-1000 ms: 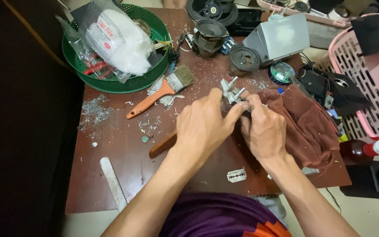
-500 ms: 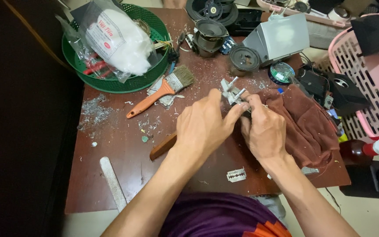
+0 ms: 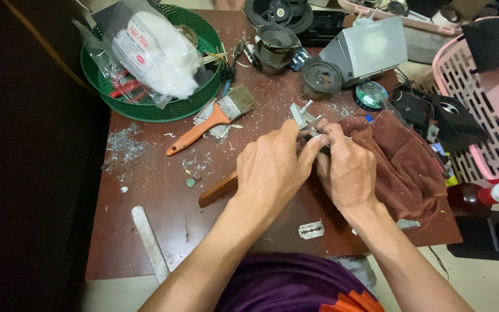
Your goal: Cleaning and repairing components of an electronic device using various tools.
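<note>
My left hand (image 3: pixel 272 167) and my right hand (image 3: pixel 349 169) meet over the middle of a reddish-brown wooden table (image 3: pixel 145 190). Both pinch a small grey metal part (image 3: pixel 305 117) with pins sticking up from it, held just above the table. My fingers hide most of the part. Below my left hand a brown wooden handle (image 3: pixel 218 189) pokes out; its other end is hidden under the hand. A brown cloth (image 3: pixel 402 162) lies crumpled right beside my right hand.
An orange-handled paintbrush (image 3: pixel 212 118) lies left of my hands. A green basket (image 3: pixel 151 63) with plastic bags stands at back left. A razor blade (image 3: pixel 311 230) and a flat metal file (image 3: pixel 150 242) lie near the front edge. Speaker parts (image 3: pixel 320 78), a grey box (image 3: pixel 368 49) and a pink basket (image 3: pixel 480 98) crowd the back and right.
Both hands stay together on the small metal part with only slight shifts of the fingers. Nothing else on the table has moved.
</note>
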